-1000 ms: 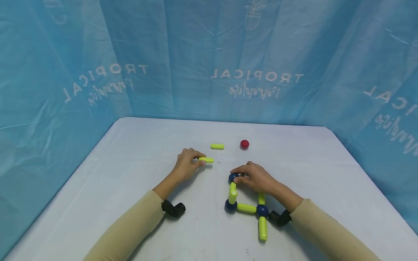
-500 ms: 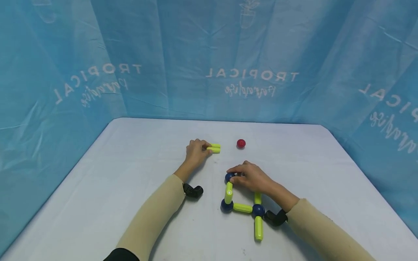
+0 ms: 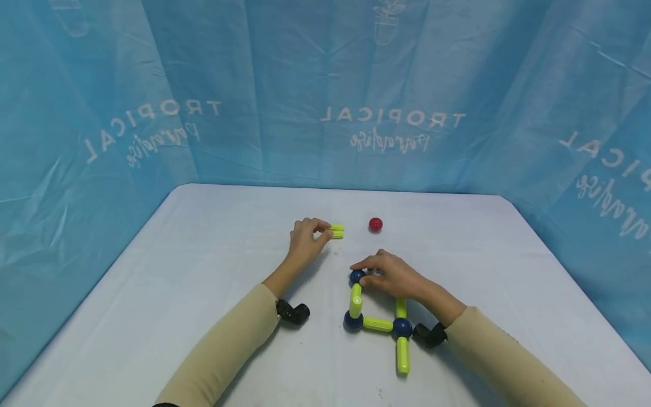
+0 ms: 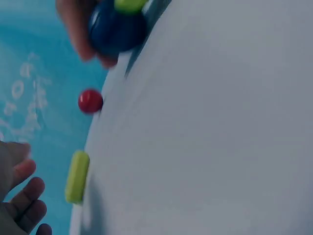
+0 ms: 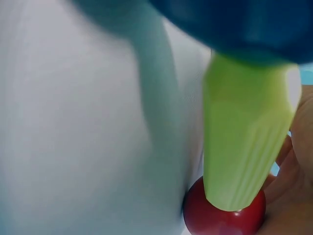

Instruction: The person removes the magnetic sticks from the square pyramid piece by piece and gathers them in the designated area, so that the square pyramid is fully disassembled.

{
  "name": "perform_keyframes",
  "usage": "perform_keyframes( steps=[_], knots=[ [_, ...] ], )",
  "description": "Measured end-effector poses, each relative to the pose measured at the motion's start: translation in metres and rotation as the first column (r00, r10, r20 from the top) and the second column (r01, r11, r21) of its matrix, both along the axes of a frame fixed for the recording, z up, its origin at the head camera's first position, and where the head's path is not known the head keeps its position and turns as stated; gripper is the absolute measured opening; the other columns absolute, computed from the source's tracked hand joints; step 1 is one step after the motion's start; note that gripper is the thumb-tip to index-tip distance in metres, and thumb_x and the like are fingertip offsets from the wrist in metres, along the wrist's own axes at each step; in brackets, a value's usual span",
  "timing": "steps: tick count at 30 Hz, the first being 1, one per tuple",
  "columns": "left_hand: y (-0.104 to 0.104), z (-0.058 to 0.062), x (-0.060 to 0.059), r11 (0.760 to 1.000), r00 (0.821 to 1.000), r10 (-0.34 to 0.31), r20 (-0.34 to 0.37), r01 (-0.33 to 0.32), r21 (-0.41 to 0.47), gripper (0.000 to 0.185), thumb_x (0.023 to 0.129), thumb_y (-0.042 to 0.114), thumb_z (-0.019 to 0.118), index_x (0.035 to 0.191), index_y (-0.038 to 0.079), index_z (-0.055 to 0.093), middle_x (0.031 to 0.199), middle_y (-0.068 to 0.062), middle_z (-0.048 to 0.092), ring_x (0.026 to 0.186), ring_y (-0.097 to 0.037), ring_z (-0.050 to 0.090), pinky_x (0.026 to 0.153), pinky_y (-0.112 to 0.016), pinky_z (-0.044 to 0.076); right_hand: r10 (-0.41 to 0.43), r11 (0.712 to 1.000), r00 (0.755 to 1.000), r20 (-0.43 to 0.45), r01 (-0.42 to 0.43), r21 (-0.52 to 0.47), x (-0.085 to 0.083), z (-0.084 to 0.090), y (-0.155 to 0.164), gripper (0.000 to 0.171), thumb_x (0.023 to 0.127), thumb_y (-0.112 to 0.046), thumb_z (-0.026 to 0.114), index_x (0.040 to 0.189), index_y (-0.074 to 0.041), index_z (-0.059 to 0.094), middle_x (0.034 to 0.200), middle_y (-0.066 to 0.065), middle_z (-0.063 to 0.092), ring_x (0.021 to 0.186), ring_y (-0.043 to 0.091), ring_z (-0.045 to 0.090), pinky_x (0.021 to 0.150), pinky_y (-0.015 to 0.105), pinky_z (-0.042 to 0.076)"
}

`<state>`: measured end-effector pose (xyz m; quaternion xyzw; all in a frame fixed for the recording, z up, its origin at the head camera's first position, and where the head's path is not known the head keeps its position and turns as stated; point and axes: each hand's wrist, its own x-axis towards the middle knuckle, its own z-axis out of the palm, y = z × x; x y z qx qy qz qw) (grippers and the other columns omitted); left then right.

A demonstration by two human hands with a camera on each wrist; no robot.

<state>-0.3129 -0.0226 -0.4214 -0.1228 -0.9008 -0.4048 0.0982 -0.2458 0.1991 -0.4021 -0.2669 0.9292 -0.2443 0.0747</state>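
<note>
My left hand (image 3: 305, 240) is just left of two yellow-green rods (image 3: 338, 234), which lie side by side. In the left wrist view its fingers (image 4: 30, 193) are spread apart from a rod (image 4: 77, 177). My right hand (image 3: 391, 275) holds a blue ball (image 3: 357, 277) between thumb and fingers. That ball belongs to a structure of yellow-green rods and blue balls, including a left corner ball (image 3: 353, 321) and a right one (image 3: 402, 328). Under the right hand, a rod (image 5: 247, 132) runs to a red ball (image 5: 220, 215), hidden in the head view.
Another red ball (image 3: 375, 225) lies on the white table (image 3: 229, 226), to the right of the two rods. One rod (image 3: 403, 356) of the structure sticks out toward the near edge. A blue printed curtain (image 3: 285, 141) hangs behind the table.
My left hand has carried a rod forward and right, set it beside the other rod and let go. The right hand has stayed on the blue ball. The view has shifted slightly.
</note>
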Motion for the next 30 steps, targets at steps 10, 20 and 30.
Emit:
perform_keyframes(
  steps=[10, 20, 30],
  knots=[
    [-0.016, 0.021, 0.107, 0.935, 0.936, -0.342, 0.089, 0.329, 0.134, 0.033, 0.087, 0.036, 0.066, 0.114, 0.016, 0.066, 0.105, -0.002, 0.063, 0.101, -0.018, 0.048, 0.090, -0.042, 0.040, -0.069, 0.997, 0.997, -0.016, 0.070, 0.028, -0.005, 0.001, -0.002, 0.037, 0.084, -0.027, 0.070, 0.121, -0.024, 0.065, 0.114, -0.004, 0.068, 0.089, 0.015, 0.048, 0.070, 0.026, 0.040],
    [0.002, 0.014, 0.132, 0.959, 0.957, -0.280, -0.072, 0.276, -0.060, 0.032, 0.077, 0.035, 0.076, 0.102, 0.017, 0.067, 0.091, 0.001, 0.060, 0.089, -0.019, 0.048, 0.081, -0.033, 0.032, -0.111, 0.993, 0.993, -0.028, 0.112, 0.024, -0.009, -0.001, -0.002, 0.036, 0.085, -0.029, 0.069, 0.120, -0.022, 0.066, 0.108, -0.003, 0.068, 0.086, 0.015, 0.046, 0.068, 0.026, 0.039],
    [0.004, 0.014, 0.127, 0.972, 0.958, -0.226, -0.179, 0.210, -0.105, 0.017, 0.079, 0.028, 0.075, 0.090, 0.018, 0.067, 0.085, 0.003, 0.061, 0.083, -0.009, 0.045, 0.080, -0.033, 0.033, -0.147, 0.985, 0.989, -0.018, 0.148, 0.085, -0.004, 0.006, 0.005, 0.036, 0.084, -0.029, 0.070, 0.119, -0.021, 0.066, 0.108, 0.000, 0.066, 0.088, 0.015, 0.049, 0.069, 0.026, 0.042]
  ],
)
